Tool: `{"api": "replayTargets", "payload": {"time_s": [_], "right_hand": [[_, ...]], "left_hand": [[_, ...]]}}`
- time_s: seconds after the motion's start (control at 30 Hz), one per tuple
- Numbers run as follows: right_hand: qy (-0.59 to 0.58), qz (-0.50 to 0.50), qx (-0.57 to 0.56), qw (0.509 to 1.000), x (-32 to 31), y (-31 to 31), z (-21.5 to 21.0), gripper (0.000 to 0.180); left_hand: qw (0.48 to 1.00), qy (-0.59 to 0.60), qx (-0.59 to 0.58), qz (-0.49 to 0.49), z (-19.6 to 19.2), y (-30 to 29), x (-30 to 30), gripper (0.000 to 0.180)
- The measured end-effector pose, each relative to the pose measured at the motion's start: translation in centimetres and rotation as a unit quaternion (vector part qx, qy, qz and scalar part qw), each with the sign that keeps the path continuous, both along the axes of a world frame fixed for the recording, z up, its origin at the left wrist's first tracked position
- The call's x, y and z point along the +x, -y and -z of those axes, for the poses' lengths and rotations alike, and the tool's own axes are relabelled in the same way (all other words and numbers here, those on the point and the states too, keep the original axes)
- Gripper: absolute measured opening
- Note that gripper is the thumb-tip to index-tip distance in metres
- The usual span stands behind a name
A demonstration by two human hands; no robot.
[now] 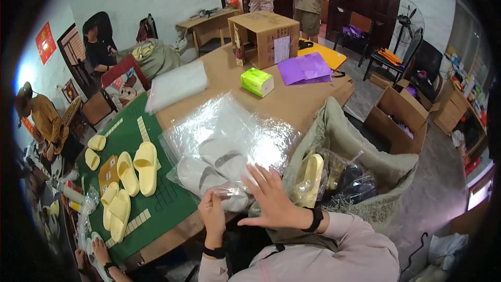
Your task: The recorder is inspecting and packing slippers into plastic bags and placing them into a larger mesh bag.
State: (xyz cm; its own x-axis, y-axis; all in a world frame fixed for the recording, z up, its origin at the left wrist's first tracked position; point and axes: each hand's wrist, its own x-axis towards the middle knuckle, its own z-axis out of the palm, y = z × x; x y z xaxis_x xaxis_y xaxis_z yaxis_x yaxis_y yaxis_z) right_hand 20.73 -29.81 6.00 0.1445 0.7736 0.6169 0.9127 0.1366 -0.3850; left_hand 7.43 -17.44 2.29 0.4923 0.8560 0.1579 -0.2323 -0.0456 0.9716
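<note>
Clear bag: left grip pinches its edge, right grip spreads fingers apart; smoothing toward grey slippers, eleven o'clock, should limit creases.

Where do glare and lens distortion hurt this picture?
Head view: white glare washes out patches of the clear plastic bags beyond the right hand; bluish flare glows at the left rim; corners go black, and edges near the rim bend.
</note>
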Motion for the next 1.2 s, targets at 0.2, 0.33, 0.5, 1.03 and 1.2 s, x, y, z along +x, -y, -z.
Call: {"api": "replayTargets", "payload": {"time_s": [0.2, 0.33, 0.5, 1.03, 1.2], "right_hand": [[-0.099, 0.068, -0.094, 0.988, 1.3, -1.8, 5.1, 0.082], [-0.181, 0.058, -0.096, 0.977, 2.2, -2.3, 5.9, 0.04], [-0.362, 0.088, 0.104, 0.922, 5.9, 0.5, 3.1, 0.029], [-0.07, 0.347, 0.173, 0.919, 13.0, 21.3, -7.9, 0.032], [-0.189, 0.142, 0.065, 0.969, 15.0, 23.7, -6.5, 0.039]], "left_hand": [[0.976, -0.078, 0.169, 0.113, -1.5, 3.1, 0.6, 0.024], [0.958, -0.099, 0.24, 0.12, -1.4, 2.7, 0.4, 0.029], [0.874, 0.05, 0.479, 0.056, 2.3, 6.4, 1.1, 0.048], [0.683, -0.183, 0.502, 0.498, 8.3, 10.0, 5.2, 0.034], [0.736, -0.158, 0.425, 0.502, 4.0, 9.3, 5.3, 0.037]]}}
